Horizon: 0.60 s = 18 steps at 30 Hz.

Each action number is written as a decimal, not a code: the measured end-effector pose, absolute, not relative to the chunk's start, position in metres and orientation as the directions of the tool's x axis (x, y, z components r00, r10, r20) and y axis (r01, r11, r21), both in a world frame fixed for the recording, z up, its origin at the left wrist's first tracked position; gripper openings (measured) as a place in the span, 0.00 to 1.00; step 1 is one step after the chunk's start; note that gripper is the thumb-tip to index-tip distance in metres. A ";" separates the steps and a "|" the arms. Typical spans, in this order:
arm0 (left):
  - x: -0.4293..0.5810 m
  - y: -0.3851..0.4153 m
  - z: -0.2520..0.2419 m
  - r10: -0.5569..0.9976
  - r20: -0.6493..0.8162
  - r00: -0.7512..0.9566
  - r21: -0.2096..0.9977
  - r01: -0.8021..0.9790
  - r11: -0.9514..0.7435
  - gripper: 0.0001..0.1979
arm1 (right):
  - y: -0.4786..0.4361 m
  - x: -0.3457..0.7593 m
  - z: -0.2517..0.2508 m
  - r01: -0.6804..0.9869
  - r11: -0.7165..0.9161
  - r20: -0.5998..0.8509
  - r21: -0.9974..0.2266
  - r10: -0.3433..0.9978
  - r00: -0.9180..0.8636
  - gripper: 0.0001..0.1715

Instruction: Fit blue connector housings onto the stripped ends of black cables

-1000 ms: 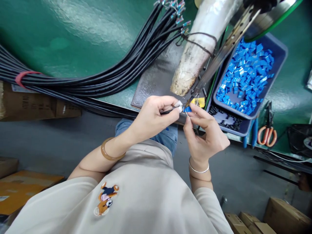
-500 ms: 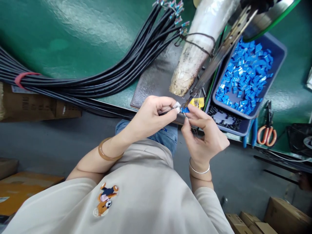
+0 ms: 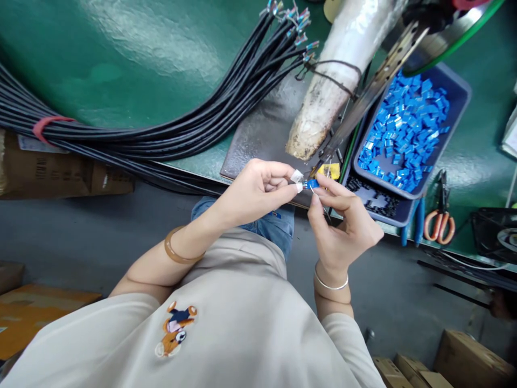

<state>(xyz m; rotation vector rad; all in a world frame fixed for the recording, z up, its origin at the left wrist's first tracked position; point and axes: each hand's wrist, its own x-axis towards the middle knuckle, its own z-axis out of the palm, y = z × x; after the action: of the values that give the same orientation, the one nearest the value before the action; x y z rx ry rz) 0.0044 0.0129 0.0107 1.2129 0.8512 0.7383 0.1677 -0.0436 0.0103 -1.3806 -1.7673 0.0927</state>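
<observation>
My left hand [image 3: 262, 188], white wrapping on its thumb and fingertip, is closed in a pinch on the end of a black cable, mostly hidden by the fingers. Thin wires run from the pinch to a small blue connector [image 3: 312, 184]. My right hand [image 3: 343, 229] is closed, thumb and fingers pinching a thin silvery solder wire [image 3: 312, 189] that curves toward the connector. One right fingertip lies against the connector or just beside it; I cannot tell which. A dark metal tip [image 3: 315, 170], like a soldering iron's, points down at the connector.
A plastic-wrapped tube [image 3: 323, 102] and perforated metal bar [image 3: 375, 81] hang over the work. Black cables [image 3: 169, 137] lie leftward. At right are a bin of blue connectors [image 3: 407, 129], a lower tray of black parts [image 3: 374, 202], blue-handled pliers [image 3: 419, 221] and orange-handled pliers [image 3: 440, 223].
Both hands and the blue connector have shifted slightly right in the picture, as has the tube, while the bin has moved slightly left. Both pinches stay closed.
</observation>
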 end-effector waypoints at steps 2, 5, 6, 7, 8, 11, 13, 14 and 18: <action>0.004 0.013 0.010 0.858 -0.163 0.488 0.976 -0.048 0.213 0.07 | -0.043 0.168 0.010 0.755 0.381 0.567 -0.534 0.823 -0.014 0.08; 0.005 0.013 0.010 0.872 -0.152 0.465 0.977 -0.062 0.203 0.06 | -0.041 0.167 0.012 0.760 0.396 0.576 -0.516 0.817 -0.035 0.08; 0.006 0.013 0.010 0.878 -0.147 0.456 0.978 -0.066 0.198 0.06 | -0.040 0.167 0.013 0.760 0.403 0.580 -0.510 0.813 -0.043 0.08; 0.006 0.012 0.011 0.885 -0.141 0.445 0.979 -0.069 0.191 0.06 | -0.040 0.167 0.013 0.761 0.411 0.586 -0.502 0.809 -0.051 0.08; 0.006 0.012 0.011 0.891 -0.134 0.434 0.980 -0.073 0.183 0.06 | -0.039 0.167 0.015 0.762 0.418 0.591 -0.495 0.805 -0.057 0.08; 0.007 0.012 0.013 0.900 -0.103 0.423 0.985 -0.083 0.152 0.06 | -0.040 0.166 0.018 0.771 0.420 0.603 -0.479 0.796 -0.059 0.09; 0.006 0.012 0.014 0.898 -0.089 0.431 0.987 -0.084 0.138 0.06 | -0.041 0.164 0.020 0.777 0.412 0.604 -0.476 0.795 -0.051 0.08; 0.006 0.012 0.014 0.894 -0.089 0.438 0.987 -0.082 0.138 0.06 | -0.041 0.164 0.020 0.779 0.408 0.604 -0.476 0.796 -0.047 0.08; 0.004 0.012 0.012 0.868 -0.131 0.478 0.983 -0.049 0.175 0.06 | -0.044 0.162 0.018 0.804 0.391 0.609 -0.448 0.792 -0.046 0.08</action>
<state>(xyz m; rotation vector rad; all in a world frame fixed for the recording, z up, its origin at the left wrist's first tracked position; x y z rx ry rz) 0.0043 0.0124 0.0118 1.2238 0.8527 0.7755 0.1618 -0.0438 0.0181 -1.3862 -1.8160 -0.0187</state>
